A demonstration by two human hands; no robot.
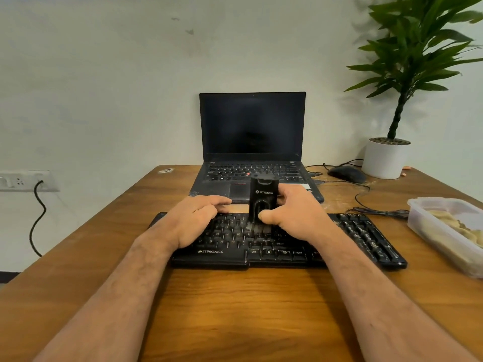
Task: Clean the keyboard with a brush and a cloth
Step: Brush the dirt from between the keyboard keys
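A black keyboard (366, 236) lies across the wooden table in front of me. My right hand (295, 212) grips a black block-shaped brush (262, 197) held upright, its bristles touching the keys near the keyboard's middle; my thumb presses on its front. My left hand (193, 220) rests flat on the left half of the keyboard, fingers spread and pointing right, holding it down. No cloth shows clearly in view.
An open black laptop (252, 142) with a dark screen stands behind the keyboard. A wired mouse (347, 174) and a white potted plant (385, 158) sit at back right. A clear plastic container (444, 231) stands at the right edge. Cables trail across the table (235, 309).
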